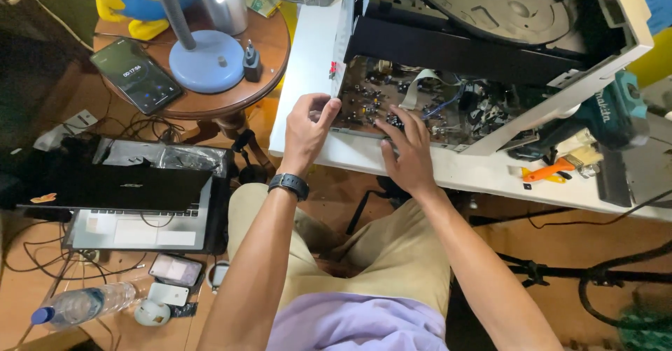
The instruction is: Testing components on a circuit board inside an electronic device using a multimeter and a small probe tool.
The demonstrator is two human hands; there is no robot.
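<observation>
While a black wristwatch (288,185) rides the wrist behind it, the left hand (306,130) curls its fingers around the near left edge of a circuit board (413,106), pinching it. Just beside, the right hand (409,153) lies flat, fingers spread wide on the board's components. Beyond the fingertips sits the opened white device case (490,22); an orange cutter (549,172) lies well right.
</observation>
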